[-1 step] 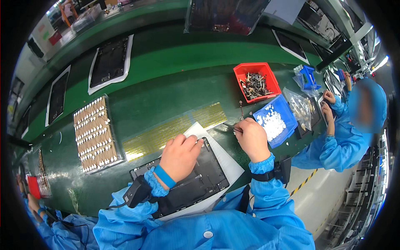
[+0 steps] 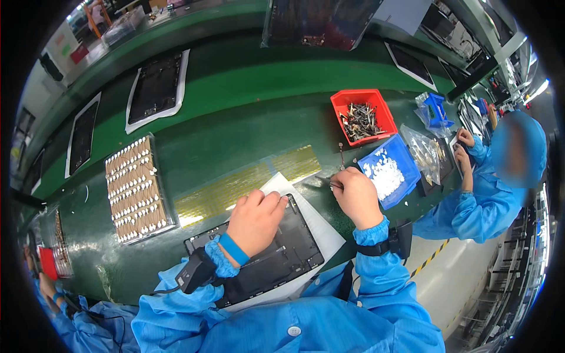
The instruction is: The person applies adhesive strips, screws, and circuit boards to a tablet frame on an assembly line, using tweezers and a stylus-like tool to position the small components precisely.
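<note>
A flat black tablet housing [image 2: 282, 259] lies at a slant in front of me on a white sheet [image 2: 321, 226]. My left hand [image 2: 254, 223], with a blue wrist band, is closed over its far edge, knuckles up; the fingertips are mostly hidden. Farther right, my right hand [image 2: 357, 197] pinches dark tweezers [image 2: 325, 179], whose tip points left just above the green bench. Beside that hand stands a blue bin [image 2: 412, 175] of small white pieces. A strip of yellow adhesive pieces [image 2: 235, 191] lies beyond the housing.
A red bin [image 2: 384, 101] of small dark parts stands behind the blue one. At left is a tray of white-tipped brown cables [image 2: 134, 188]. More black housings [image 2: 156, 85] lie along the far side. A co-worker in blue [image 2: 482, 206] works at right; another person's hands show at far left.
</note>
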### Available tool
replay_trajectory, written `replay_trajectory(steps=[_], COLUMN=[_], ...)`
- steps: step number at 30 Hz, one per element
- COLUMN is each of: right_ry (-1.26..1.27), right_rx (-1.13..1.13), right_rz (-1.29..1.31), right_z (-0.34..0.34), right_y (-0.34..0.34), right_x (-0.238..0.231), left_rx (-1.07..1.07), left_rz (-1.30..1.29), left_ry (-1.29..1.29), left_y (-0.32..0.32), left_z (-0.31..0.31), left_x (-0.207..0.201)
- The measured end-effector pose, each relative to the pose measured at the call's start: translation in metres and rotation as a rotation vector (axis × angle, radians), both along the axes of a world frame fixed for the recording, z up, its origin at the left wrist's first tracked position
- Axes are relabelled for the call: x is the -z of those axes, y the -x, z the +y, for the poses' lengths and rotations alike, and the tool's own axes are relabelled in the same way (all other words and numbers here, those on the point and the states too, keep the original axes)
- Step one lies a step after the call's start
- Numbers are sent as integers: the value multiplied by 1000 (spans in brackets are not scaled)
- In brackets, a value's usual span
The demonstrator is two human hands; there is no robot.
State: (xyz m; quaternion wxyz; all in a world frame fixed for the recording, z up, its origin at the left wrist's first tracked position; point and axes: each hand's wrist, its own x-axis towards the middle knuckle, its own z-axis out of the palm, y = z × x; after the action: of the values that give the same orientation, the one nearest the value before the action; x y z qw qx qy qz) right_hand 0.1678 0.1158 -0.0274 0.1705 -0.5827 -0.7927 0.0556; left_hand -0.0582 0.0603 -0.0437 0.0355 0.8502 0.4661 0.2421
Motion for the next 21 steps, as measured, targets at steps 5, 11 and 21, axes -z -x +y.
replay_trajectory(steps=[5, 11, 21], right_ry=[-10, 144, 350], right_rx=[-47, -183, -440], right_rz=[54, 686, 1013], right_z=[0, -11, -32], right_y=[-4, -7, -15], right_x=[-4, -36, -53], left_rx=[8, 73, 68], left_rz=[232, -345, -1275], left_ry=[-71, 33, 1309], left_y=[-4, -12, -46], left_z=[0, 6, 5], left_x=[-4, -32, -57])
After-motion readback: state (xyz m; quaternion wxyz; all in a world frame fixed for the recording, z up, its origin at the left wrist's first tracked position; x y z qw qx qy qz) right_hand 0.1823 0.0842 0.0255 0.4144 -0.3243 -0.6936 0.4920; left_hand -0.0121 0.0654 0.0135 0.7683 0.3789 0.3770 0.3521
